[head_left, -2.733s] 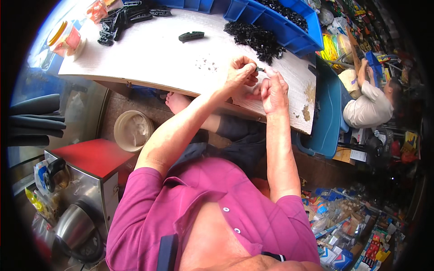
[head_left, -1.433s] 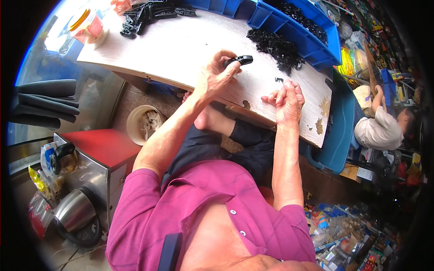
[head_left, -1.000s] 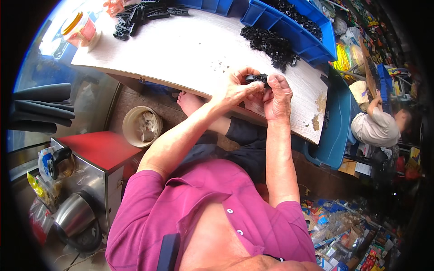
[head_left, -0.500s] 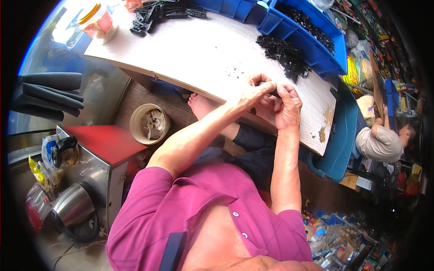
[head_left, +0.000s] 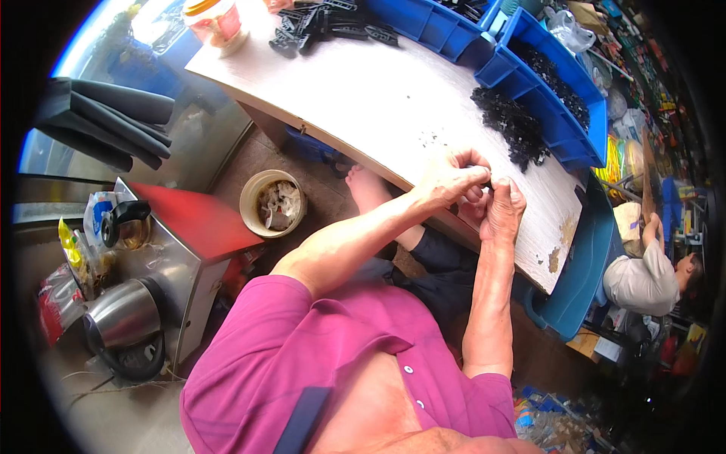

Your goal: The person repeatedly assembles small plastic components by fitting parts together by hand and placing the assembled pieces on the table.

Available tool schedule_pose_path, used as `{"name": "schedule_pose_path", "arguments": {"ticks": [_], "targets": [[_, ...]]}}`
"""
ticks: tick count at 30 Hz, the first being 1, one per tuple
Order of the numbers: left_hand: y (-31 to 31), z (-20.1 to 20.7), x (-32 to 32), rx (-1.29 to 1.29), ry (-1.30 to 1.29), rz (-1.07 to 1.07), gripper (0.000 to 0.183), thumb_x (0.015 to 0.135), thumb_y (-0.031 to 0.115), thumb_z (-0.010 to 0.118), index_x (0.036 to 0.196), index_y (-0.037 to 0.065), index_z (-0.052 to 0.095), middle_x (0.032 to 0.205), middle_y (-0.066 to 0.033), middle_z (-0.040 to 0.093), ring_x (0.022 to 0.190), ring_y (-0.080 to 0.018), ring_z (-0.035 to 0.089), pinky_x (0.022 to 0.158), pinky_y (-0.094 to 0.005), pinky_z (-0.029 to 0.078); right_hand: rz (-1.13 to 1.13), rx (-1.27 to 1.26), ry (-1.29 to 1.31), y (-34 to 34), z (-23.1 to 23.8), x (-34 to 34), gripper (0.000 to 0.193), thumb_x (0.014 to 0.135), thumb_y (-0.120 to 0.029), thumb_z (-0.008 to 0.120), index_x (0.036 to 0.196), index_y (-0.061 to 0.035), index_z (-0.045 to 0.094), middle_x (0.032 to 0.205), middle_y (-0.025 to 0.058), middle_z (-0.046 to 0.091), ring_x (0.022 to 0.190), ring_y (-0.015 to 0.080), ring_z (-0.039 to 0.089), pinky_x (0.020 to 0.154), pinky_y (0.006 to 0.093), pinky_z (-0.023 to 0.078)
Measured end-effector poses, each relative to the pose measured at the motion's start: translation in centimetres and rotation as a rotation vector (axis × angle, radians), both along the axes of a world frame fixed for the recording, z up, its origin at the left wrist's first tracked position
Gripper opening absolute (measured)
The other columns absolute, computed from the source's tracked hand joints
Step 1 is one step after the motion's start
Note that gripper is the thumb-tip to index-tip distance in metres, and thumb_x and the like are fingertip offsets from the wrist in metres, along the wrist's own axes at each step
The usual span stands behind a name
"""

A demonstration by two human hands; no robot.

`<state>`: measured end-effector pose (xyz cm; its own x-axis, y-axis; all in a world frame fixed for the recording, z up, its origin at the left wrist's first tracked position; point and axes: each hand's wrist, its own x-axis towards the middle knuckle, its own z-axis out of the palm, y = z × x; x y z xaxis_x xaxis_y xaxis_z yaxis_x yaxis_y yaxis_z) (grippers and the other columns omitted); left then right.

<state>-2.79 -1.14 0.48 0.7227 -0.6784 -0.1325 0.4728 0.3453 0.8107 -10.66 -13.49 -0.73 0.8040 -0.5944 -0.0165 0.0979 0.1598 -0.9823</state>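
Note:
Over the table's near edge, my left hand (head_left: 448, 181) and my right hand (head_left: 502, 213) meet at the fingertips. Both are closed in a pinch around a small black piece (head_left: 491, 184), mostly covered by the fingers, so its exact kind cannot be made out. Beyond my hands, a heap of small black parts (head_left: 513, 125) lies on the pale table (head_left: 363, 106). A blue bin (head_left: 556, 125) behind the heap holds more of them. Longer black plastic pieces (head_left: 329, 24) are piled at the table's far left.
An orange-lidded tub (head_left: 214, 24) stands at the table's left end, and another blue bin (head_left: 423, 26) at the back. A teal tub (head_left: 586, 265) adjoins the right end. Below left are a waste bucket (head_left: 249, 200), a red-topped cabinet (head_left: 193, 219) and a steel kettle (head_left: 127, 314). Another person (head_left: 643, 280) sits at right.
The whole view has shifted, so the table and bins appear farther right and lower. My hands stay pinched together, with a slight change in finger position.

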Motion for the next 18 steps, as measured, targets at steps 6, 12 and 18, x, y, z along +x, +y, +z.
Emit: {"name": "schedule_pose_path", "arguments": {"ticks": [6, 12, 18], "targets": [[1.8, -1.2, 1.1, 0.211, -0.602, 0.273, 0.03, 0.083, 0.021, 0.07, 0.106, 0.004, 0.061, 0.083, -0.0066, 0.065, 0.065, -0.014, 0.06, 0.058, -0.0285, 0.05, 0.028, 0.078, 0.066, 1.2, 2.5, -0.3, 0.03, 0.09, -0.03, 0.06, 0.071, -0.0074, 0.052, 0.049, -0.0034, 0.037, 0.04, 0.009, 0.041, 0.044, 0.0325, 0.055], [16.6, -1.1, 18.2, 1.271, -1.325, 1.134, 0.044, 0.081, 0.026, 0.069, 0.119, 0.006, 0.06, 0.119, -0.0204, 0.059, 0.113, -0.0317, 0.055, 0.098, -0.0413, 0.043, -0.002, 0.141, 0.046, 1.0, 2.7, -0.9, 0.033, 0.087, -0.032, 0.061, 0.068, -0.0066, 0.052, 0.044, -0.002, 0.029, 0.042, 0.0133, 0.043, 0.051, 0.0434, 0.056], [18.6, -2.2, 19.5, 1.381, -1.405, 0.716, 0.034, 0.088, 0.028, 0.059, 0.116, 0.011, 0.063, 0.13, -0.0205, 0.052, 0.115, -0.0373, 0.053, 0.096, -0.0439, 0.044, -0.013, 0.159, 0.051, 0.9, 2.5, -0.6, 0.035, 0.086, -0.032, 0.062, 0.065, -0.0075, 0.049, 0.044, -0.001, 0.027, 0.043, 0.0157, 0.044, 0.052, 0.0443, 0.055]]}}
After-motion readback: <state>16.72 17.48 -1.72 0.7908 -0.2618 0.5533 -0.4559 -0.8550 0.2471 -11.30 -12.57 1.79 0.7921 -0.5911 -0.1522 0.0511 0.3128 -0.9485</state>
